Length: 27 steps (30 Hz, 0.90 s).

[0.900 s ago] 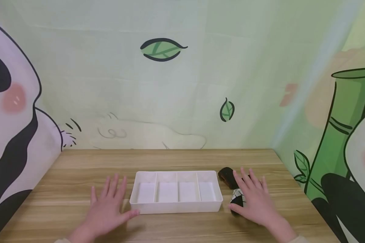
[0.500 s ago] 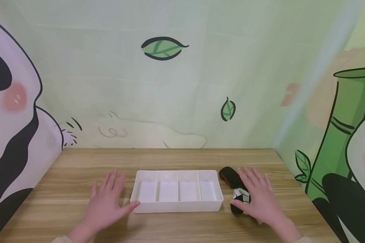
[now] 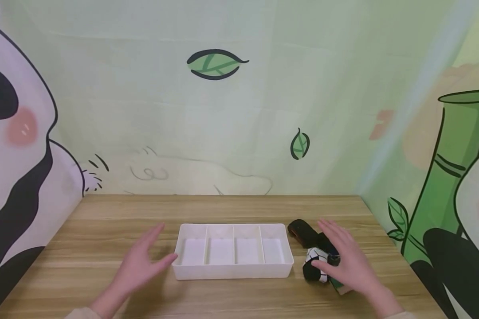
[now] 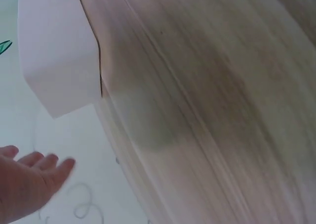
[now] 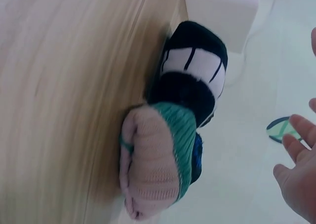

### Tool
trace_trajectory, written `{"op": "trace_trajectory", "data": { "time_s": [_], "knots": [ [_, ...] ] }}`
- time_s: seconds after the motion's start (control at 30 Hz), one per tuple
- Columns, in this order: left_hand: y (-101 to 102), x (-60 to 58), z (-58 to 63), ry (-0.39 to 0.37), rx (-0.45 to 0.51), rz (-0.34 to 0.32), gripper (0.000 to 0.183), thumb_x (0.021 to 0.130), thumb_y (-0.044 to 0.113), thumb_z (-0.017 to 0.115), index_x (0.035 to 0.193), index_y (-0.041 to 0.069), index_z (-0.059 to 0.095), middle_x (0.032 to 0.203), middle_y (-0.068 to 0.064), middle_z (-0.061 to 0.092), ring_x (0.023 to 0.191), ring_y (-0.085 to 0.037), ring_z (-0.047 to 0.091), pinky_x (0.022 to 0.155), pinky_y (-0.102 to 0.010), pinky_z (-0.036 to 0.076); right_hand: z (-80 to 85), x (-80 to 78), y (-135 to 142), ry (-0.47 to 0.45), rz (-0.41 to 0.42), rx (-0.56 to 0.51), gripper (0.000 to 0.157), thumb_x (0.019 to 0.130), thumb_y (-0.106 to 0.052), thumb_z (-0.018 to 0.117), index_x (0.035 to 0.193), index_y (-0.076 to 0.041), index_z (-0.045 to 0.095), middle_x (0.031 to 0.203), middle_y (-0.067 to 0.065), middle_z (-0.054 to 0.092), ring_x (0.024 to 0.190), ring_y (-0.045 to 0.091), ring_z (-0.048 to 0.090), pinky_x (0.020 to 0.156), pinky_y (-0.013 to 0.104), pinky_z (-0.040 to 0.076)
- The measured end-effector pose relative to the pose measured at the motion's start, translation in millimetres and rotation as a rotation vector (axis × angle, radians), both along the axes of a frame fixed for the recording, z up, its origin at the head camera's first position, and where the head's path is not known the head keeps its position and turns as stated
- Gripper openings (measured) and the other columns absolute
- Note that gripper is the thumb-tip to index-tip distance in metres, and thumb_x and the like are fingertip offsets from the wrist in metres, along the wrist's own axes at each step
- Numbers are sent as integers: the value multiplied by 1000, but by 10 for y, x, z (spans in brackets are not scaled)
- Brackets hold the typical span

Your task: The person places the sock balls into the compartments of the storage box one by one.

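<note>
A white divided tray (image 3: 233,271) with several compartments stands on the wooden table between my hands. My left hand (image 3: 137,261) hovers at its left side, thumb near the tray's corner, holding nothing. Over on the right, my right hand (image 3: 351,263) hovers above several rolled socks with fingers extended, partly covering them. One sock roll (image 5: 195,66) is black and white; another roll (image 5: 155,159) is pink and green ribbed knit. A dark roll (image 3: 302,232) lies behind, close to the tray's right side. In the wrist views both the left hand (image 4: 32,184) and right hand (image 5: 301,172) appear apart from any object.
The wooden table (image 3: 119,212) runs back to a pale green wall cloth (image 3: 143,110) printed with pandas, leaves and bamboo. Table surface shows to the left of the tray and in front of it.
Both hands have turned from palms down toward palms facing inward, their fingers drawing closer together. The right hand has shifted slightly right, uncovering more of the socks. Tray and socks stay in place.
</note>
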<state>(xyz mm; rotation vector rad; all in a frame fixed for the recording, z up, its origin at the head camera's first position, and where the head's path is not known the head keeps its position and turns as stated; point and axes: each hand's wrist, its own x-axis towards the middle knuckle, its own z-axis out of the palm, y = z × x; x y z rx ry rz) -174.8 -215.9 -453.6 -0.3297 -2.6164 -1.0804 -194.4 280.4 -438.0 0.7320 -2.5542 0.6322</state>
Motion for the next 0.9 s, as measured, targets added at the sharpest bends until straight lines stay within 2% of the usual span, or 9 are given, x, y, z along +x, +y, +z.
{"op": "trace_trajectory", "data": {
  "time_s": [0.13, 0.33, 0.43, 0.57, 0.67, 0.77, 0.9],
  "knots": [
    [6, -4, 2, -72, 167, -44, 79, 85, 27, 79, 148, -3, 41, 147, -24, 45, 129, -42, 48, 94, -48, 49, 1, 0, 70, -27, 22, -30, 96, 72, -26, 89, 153, -15, 38, 153, 12, 41, 136, 41, 35, 101, 67, 33],
    [25, -14, -13, -162, 289, -82, 80, 87, 26, 78, 149, -3, 38, 148, -24, 43, 130, -42, 48, 95, -48, 48, -10, 2, 159, -42, 71, -45, 95, 71, -21, 89, 152, -15, 40, 148, 15, 45, 131, 41, 39, 95, 67, 37],
    [33, -36, -44, -206, 320, -88, 79, 88, 26, 77, 149, -4, 37, 148, -26, 43, 127, -44, 49, 95, -48, 48, -37, 4, 180, -26, 86, -33, 94, 69, -21, 90, 150, -13, 43, 143, 16, 50, 127, 41, 43, 94, 64, 39],
    [26, -79, -94, -247, 336, -91, 77, 89, 25, 76, 149, -3, 37, 148, -25, 43, 127, -45, 49, 95, -47, 49, -90, 16, 191, -40, 96, -18, 94, 69, -23, 91, 150, -15, 44, 142, 13, 52, 125, 38, 46, 106, 51, 32],
    [17, -103, -119, -255, 328, -92, 75, 89, 26, 75, 148, -2, 39, 148, -23, 44, 129, -42, 48, 97, -48, 47, -137, 15, 210, -44, 104, -5, 94, 68, -24, 92, 149, -13, 45, 142, 13, 53, 124, 37, 47, 106, 50, 33],
    [12, -119, -125, -262, 323, -101, 74, 89, 27, 75, 148, -2, 40, 148, -22, 45, 129, -41, 49, 99, -51, 45, -186, 12, 257, -36, 102, 11, 95, 66, -26, 93, 148, -12, 47, 141, 12, 54, 124, 35, 48, 95, 52, 42],
    [6, -132, -128, -277, 351, -125, 73, 89, 25, 75, 148, -3, 40, 148, -23, 44, 129, -42, 49, 99, -50, 45, -231, 26, 352, -77, 75, 14, 95, 67, -31, 92, 149, -17, 45, 142, 8, 53, 125, 29, 48, 94, 44, 44]
  ]
}}
